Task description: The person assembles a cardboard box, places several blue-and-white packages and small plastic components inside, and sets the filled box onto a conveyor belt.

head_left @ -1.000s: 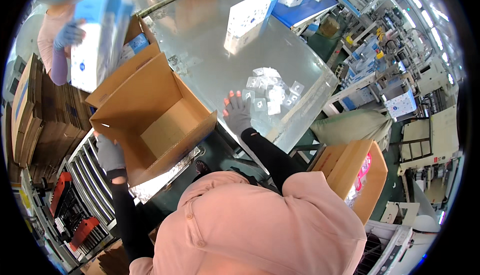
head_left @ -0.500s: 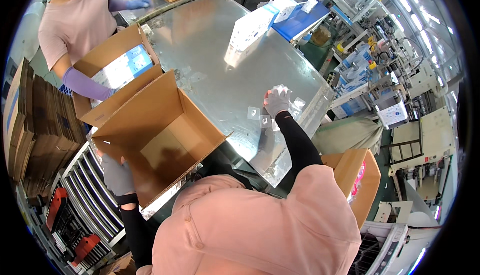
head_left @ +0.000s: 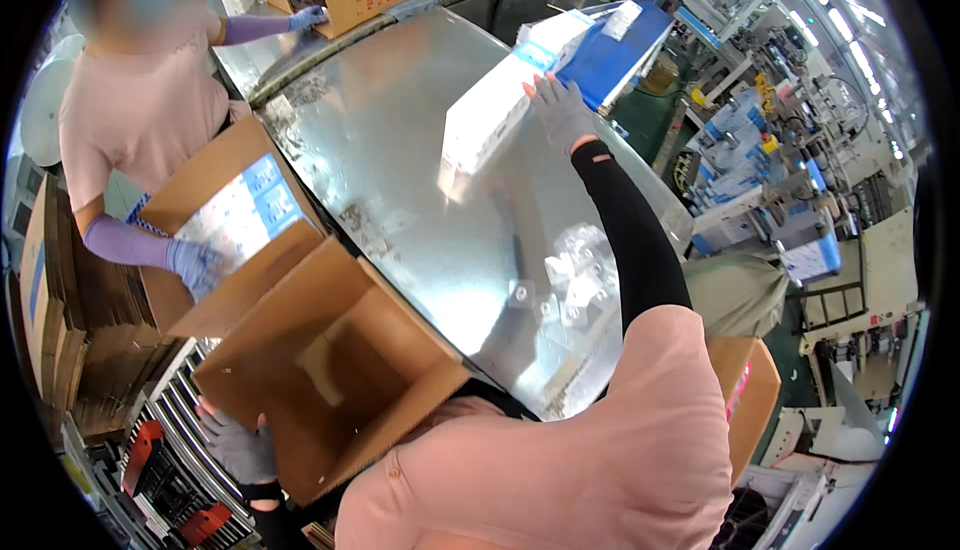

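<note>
My left hand [head_left: 238,447], in a grey glove with bare fingertips, rests against the outer left side of an open brown cardboard box [head_left: 330,370], fingers apart. The box is tilted, with nothing large visible inside. My right hand [head_left: 563,115], gloved alike, reaches far over the metal table, fingers spread and nothing held. Its fingertips are at the right side of a row of white packages with blue print [head_left: 490,115]; whether they touch cannot be made out. Nearer on the table lies a loose pile of small clear plastic pieces [head_left: 580,270].
A co-worker at the left has a gloved hand [head_left: 200,268] in a box of white-and-blue packs [head_left: 245,210]. Flattened cartons [head_left: 120,350] stand at far left above a roller conveyor [head_left: 185,420]. A blue belt [head_left: 625,45] meets the metal table [head_left: 400,130]. Another carton [head_left: 752,400] is right.
My right hand has left the clear plastic pieces, moved away from me to the white packages, and opened. My left hand stays at the box. The co-worker's far hand now touches another carton.
</note>
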`<action>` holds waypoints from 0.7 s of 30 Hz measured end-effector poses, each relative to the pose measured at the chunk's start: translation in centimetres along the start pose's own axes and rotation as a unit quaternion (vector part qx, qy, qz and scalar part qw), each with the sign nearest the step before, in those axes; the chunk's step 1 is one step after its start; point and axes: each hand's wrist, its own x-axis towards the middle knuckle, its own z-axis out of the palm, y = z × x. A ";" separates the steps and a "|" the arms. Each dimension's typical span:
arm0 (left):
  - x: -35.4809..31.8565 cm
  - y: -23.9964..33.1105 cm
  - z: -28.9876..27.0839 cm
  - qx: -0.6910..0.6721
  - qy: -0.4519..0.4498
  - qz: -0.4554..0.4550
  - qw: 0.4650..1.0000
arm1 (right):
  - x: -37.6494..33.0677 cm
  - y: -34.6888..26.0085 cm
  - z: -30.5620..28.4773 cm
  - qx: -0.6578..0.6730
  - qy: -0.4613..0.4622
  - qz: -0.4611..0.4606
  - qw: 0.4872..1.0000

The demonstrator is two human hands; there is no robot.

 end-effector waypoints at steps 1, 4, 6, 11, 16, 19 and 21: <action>1.1 1.5 -2.7 -0.032 0.046 0.010 0.998 | 3.3 -0.1 0.0 -0.022 0.029 -0.039 0.999; 6.4 9.3 -10.3 -0.183 0.080 0.129 0.971 | 9.0 -3.4 3.1 0.161 -0.068 -0.104 0.979; 9.4 16.2 -12.4 -0.297 0.060 0.248 0.920 | 11.9 -7.9 2.9 0.261 -0.066 -0.082 0.959; 18.6 33.6 -9.3 -0.286 0.054 0.396 0.871 | 10.4 -13.0 -6.1 0.371 0.075 -0.197 0.904; 24.4 39.7 -3.9 -0.069 -0.068 0.558 0.824 | 13.0 2.2 1.4 0.179 0.047 -0.017 0.982; 24.3 41.3 -3.7 -0.064 -0.035 0.557 0.827 | 13.3 7.1 5.3 -0.011 -0.064 -0.016 0.998; 24.1 41.9 -3.7 -0.070 -0.015 0.563 0.823 | 14.8 6.7 7.9 0.014 -0.030 -0.005 0.999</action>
